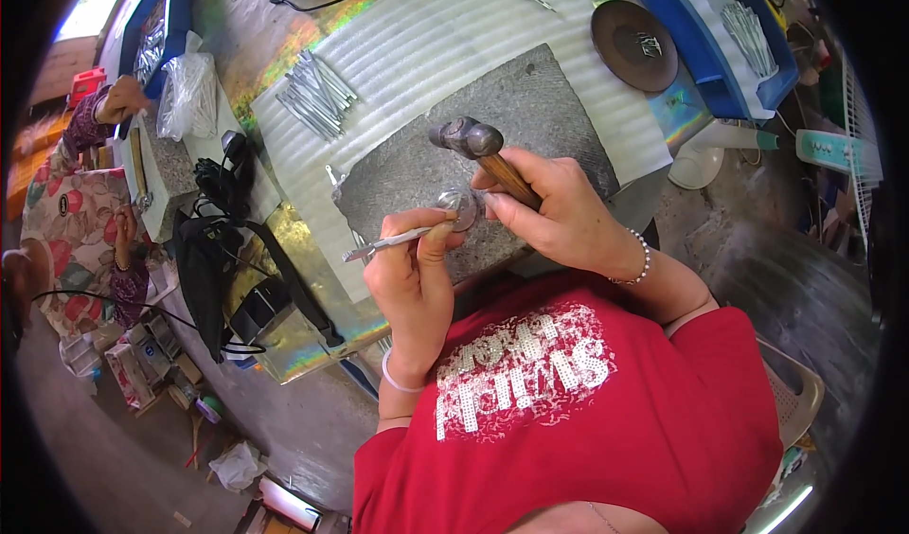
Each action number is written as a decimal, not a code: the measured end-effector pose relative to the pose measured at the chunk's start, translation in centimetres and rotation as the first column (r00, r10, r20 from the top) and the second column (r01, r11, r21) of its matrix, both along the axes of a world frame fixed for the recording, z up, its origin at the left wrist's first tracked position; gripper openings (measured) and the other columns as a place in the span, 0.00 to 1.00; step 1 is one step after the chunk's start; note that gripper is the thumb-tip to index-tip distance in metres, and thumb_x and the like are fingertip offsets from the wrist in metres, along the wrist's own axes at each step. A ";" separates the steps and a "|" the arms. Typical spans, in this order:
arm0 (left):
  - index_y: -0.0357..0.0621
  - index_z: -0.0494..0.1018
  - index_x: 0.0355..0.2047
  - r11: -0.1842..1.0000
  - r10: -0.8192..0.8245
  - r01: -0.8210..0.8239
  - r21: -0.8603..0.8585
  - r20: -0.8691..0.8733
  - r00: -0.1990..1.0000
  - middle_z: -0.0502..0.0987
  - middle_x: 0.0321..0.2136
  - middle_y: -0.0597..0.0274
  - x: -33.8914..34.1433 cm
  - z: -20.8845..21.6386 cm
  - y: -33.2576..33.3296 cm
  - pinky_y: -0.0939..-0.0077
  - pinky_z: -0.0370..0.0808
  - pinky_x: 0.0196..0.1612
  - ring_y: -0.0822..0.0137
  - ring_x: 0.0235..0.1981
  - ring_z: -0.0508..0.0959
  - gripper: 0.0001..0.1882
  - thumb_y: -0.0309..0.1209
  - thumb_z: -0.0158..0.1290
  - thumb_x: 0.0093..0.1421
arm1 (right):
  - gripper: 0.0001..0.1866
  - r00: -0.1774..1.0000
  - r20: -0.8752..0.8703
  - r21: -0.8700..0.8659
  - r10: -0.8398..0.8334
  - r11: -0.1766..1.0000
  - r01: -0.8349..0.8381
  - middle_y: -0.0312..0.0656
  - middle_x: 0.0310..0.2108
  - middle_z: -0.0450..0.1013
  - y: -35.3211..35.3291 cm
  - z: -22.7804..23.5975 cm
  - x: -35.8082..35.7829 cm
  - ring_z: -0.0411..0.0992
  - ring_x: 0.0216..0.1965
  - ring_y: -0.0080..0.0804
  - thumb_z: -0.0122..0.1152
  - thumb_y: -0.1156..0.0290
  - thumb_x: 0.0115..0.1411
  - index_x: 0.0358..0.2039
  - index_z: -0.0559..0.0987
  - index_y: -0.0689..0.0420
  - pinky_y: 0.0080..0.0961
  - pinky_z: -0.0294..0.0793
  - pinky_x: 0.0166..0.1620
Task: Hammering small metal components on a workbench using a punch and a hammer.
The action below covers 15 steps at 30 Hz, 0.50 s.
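A black bag (201,274) sat at the left, with a clear bag (189,103) beyond it near a blue bin (178,13). At the upper right, a brown dish (615,37) lay near a second bin (663,15). A black cord (327,6) curved along the top. A beige chair (810,392) stood lower right; a white bag (237,466) lay on the floor (284,430).

A hammer with dark metal head and brown wooden handle (496,168) is slanting in the right hand (573,210); a thin silvery metal strip (390,242) slants between the left hand's (414,274) fingers.
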<state>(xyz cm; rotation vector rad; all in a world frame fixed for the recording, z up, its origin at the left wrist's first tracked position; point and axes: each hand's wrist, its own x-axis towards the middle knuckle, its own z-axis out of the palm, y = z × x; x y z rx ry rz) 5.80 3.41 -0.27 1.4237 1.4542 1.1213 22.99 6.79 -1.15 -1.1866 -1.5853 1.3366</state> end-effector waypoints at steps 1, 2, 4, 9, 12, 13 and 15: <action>0.35 0.70 0.33 1.000 -0.002 0.002 0.000 0.000 1.000 0.75 0.27 0.58 0.0 -0.1 -0.1 0.81 0.72 0.26 0.70 0.24 0.78 0.03 0.22 0.48 0.60 | 0.09 1.000 0.004 -0.002 0.001 1.000 -0.001 0.40 0.23 0.74 0.0 0.0 0.0 0.73 0.24 0.21 0.54 0.77 0.55 0.38 0.72 0.64 0.19 0.71 0.29; 0.35 0.70 0.33 1.000 -0.012 0.013 0.018 -0.041 0.999 0.75 0.27 0.57 0.0 -0.1 -0.2 0.80 0.72 0.27 0.69 0.24 0.79 0.03 0.21 0.49 0.59 | 0.09 1.000 0.003 -0.002 -0.001 1.000 0.001 0.40 0.23 0.74 0.0 -0.1 0.1 0.73 0.24 0.21 0.54 0.77 0.55 0.38 0.72 0.64 0.19 0.71 0.29; 0.35 0.70 0.33 0.999 -0.022 0.025 0.035 -0.083 0.996 0.76 0.28 0.56 0.0 -0.2 -0.4 0.79 0.73 0.27 0.67 0.25 0.79 0.03 0.21 0.50 0.59 | 0.09 1.000 -0.003 0.017 -0.001 1.000 0.001 0.39 0.23 0.74 -0.1 -0.2 0.1 0.73 0.24 0.21 0.54 0.77 0.55 0.37 0.73 0.64 0.19 0.71 0.29; 0.36 0.71 0.34 0.961 -0.051 0.169 0.218 -0.463 0.885 0.76 0.29 0.52 0.9 0.5 -0.6 0.73 0.75 0.31 0.57 0.30 0.79 0.09 0.16 0.52 0.51 | 0.09 0.999 -0.048 0.013 -0.015 1.000 0.016 0.43 0.23 0.74 -0.3 -0.1 0.1 0.74 0.25 0.28 0.55 0.76 0.54 0.36 0.73 0.63 0.24 0.71 0.29; 0.38 0.72 0.34 0.952 -0.037 0.190 0.242 -0.525 0.850 0.76 0.29 0.51 0.8 0.9 -0.7 0.71 0.75 0.33 0.54 0.30 0.78 0.12 0.14 0.52 0.48 | 0.09 0.981 -0.195 0.059 -0.002 0.998 0.014 0.41 0.21 0.72 -0.6 1.4 0.1 0.72 0.22 0.25 0.58 0.74 0.53 0.35 0.74 0.62 0.24 0.69 0.26; 0.38 0.72 0.34 0.959 -0.045 0.186 0.213 -0.535 0.844 0.75 0.29 0.51 0.6 1.1 -0.9 0.70 0.74 0.32 0.54 0.30 0.78 0.13 0.15 0.53 0.47 | 0.11 0.981 -0.163 0.067 0.104 0.993 -0.094 0.37 0.20 0.70 -0.5 2.8 0.5 0.67 0.19 0.20 0.61 0.72 0.53 0.35 0.74 0.62 0.20 0.66 0.24; 0.39 0.72 0.35 0.929 -0.061 0.265 0.258 -0.598 0.799 0.75 0.32 0.53 0.3 1.2 -0.6 0.70 0.74 0.24 0.57 0.25 0.78 0.17 0.15 0.51 0.42 | 0.12 0.939 -0.256 0.109 0.231 0.972 -0.209 0.35 0.19 0.69 -0.6 4.5 0.9 0.63 0.17 0.18 0.64 0.70 0.52 0.36 0.75 0.61 0.17 0.64 0.23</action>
